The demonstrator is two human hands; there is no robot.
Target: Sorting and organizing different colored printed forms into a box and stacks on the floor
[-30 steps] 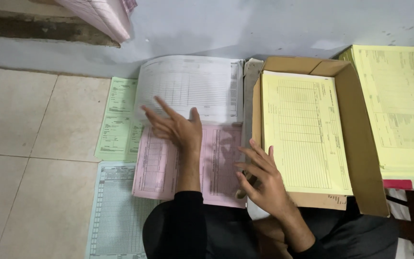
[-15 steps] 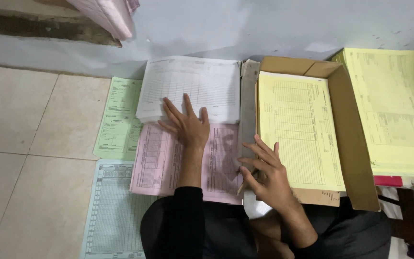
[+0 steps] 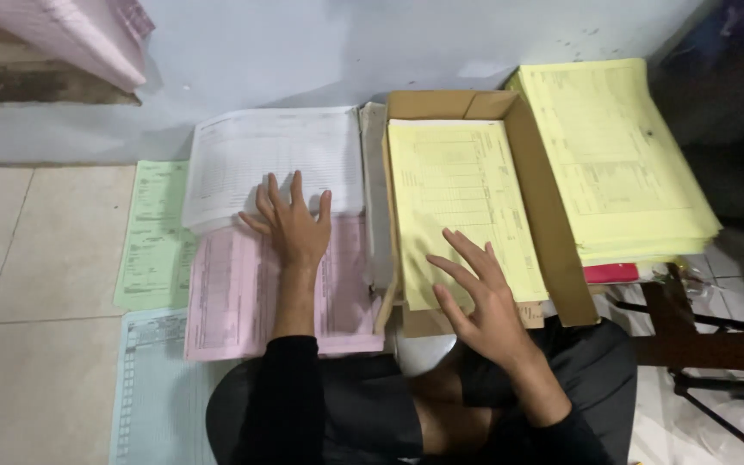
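Seen from above, seated on a tiled floor (image 3: 36,250) against a pale wall (image 3: 320,52), amid sorted stacks of printed forms. Largest, a thick pile of yellow forms (image 3: 622,164) stacked at far right, well apart from either hand. Beside it, a shallow cardboard box (image 3: 553,215) loaded with more yellow sheets (image 3: 458,189). Left of the box, a white stack (image 3: 277,155) set against the wall, a pink stack (image 3: 234,293) below it, and green forms (image 3: 157,232) and pale blue forms (image 3: 148,387) laid flat farther left. Another pink bundle (image 3: 71,34) perched on a ledge at top left. Left hand (image 3: 293,226) pressed flat, fingers spread open, gripping nothing, straddling the seam between white and pink stacks. Right hand (image 3: 484,301) hovering with fingers splayed and slightly curled over the near edge of the boxed yellow sheets, holding nothing; contact with the paper hard to tell. Judged light, thin and floppy singly, likely slippery in a stack; best lifted at a near corner or edge.
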